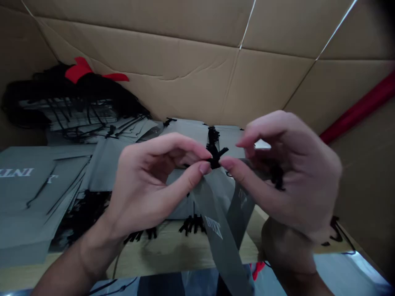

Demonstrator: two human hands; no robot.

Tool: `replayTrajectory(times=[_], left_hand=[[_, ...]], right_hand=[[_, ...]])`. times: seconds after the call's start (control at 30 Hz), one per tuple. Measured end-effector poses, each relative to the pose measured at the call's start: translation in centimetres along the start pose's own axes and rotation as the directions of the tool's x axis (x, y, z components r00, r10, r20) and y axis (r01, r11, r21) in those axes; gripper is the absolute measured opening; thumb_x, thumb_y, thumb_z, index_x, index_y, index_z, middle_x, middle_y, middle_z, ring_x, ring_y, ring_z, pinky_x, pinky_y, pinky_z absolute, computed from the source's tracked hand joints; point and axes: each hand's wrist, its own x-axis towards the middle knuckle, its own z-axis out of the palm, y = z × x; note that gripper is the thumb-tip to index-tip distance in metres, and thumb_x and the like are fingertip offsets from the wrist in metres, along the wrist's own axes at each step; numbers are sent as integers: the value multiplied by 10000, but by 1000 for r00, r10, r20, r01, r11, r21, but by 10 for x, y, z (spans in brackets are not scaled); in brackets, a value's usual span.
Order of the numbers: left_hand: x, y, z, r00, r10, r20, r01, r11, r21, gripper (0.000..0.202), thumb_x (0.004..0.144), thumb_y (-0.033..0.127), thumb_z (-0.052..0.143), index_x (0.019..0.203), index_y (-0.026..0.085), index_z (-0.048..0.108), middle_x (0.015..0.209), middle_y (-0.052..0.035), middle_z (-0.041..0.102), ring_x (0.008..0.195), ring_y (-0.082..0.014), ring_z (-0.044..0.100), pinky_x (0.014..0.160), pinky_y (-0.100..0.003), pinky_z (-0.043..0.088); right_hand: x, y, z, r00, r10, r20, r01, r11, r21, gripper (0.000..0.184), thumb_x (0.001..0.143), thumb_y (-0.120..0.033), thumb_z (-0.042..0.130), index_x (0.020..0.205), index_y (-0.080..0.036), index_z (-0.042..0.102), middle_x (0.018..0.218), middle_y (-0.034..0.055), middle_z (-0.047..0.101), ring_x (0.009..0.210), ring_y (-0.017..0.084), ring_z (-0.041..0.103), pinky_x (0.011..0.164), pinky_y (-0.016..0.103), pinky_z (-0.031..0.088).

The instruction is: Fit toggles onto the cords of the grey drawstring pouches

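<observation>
My left hand (154, 176) is closed in a pinch, thumb and forefinger pressed on a black cord (222, 152) at the top of a grey drawstring bag (217, 222). The bag hangs folded below both hands, white lettering showing on it. My right hand (296, 172) has its thumb tip beside the cord and its forefinger raised apart from the thumb. Its other fingers curl inward, and a black bit of cord (277, 176) shows against the palm. What lies under those curled fingers is partly hidden.
Stacks of grey bags (27, 197) with black cords lie at the left, more (185, 128) behind my hands. A black cord bundle with a red tie (78, 70) sits at the back left. Cardboard (191, 61) walls the back; a red bar (358, 107) slants at the right.
</observation>
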Motion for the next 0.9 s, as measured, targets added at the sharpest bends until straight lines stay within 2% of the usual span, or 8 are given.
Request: replayTrajectory(times=[0.07,0.17,0.27,0.4,0.5,0.7,0.8,0.9], left_hand=[[-1,1,2,999,18,-46,-18,1000,11,112,972,154,933,1026,215,855,971,17,861,851,-110,825,784,-196,736],[-2,2,2,998,46,-38,-45,999,29,70,998,170,900,1018,224,861,958,17,868,889,-139,839,789,-251,749],[-5,2,1,999,46,-30,-43,995,85,102,1002,163,880,1029,260,866,993,31,880,895,-163,846,750,-311,756],[-5,0,-1,997,63,-35,-56,985,164,120,1015,168,864,1034,286,867,1024,46,887,884,-166,844,722,-326,753],[-3,-2,-6,992,125,21,-126,967,221,80,1031,203,871,1047,281,863,1024,44,895,895,-161,852,741,-303,731],[-5,-6,-12,931,329,158,-364,821,440,189,1073,130,770,1130,303,818,1079,19,888,924,-179,853,852,-315,729],[-12,-8,-10,917,353,185,-395,745,538,278,1077,53,689,1189,288,788,1094,3,862,910,-165,823,833,-278,701],[-17,-11,-6,924,329,194,-379,722,579,275,1101,48,638,1225,265,754,1047,-5,831,883,-147,793,809,-241,667]], right_hand=[[-2,-3,1,1000,14,-7,-14,1000,-15,212,961,-158,870,1006,-301,721,936,-2,746,718,175,655,599,365,571],[-3,-5,2,997,-18,71,23,998,-64,145,972,-184,844,1024,-303,779,799,-11,731,606,180,634,625,402,647],[-3,-7,3,996,-35,86,43,995,-95,163,966,-168,825,1048,-306,802,814,-14,762,647,191,692,707,407,707],[-4,-10,8,999,-5,47,8,998,-68,172,969,-111,767,1013,-275,797,917,-3,829,777,185,770,778,374,698],[-4,-10,9,999,48,12,-48,998,-50,181,949,-100,759,977,-275,794,863,-30,810,701,147,721,690,339,641],[0,-4,10,998,39,39,-40,999,5,196,912,-105,782,945,-299,789,775,-45,771,571,128,626,564,299,591],[0,-2,9,998,9,59,-11,1000,21,207,901,-81,792,948,-282,780,792,-56,780,593,112,642,580,276,597],[1,-2,9,997,15,77,-18,999,33,207,901,-68,796,954,-267,779,808,-70,782,636,92,667,628,251,608]])
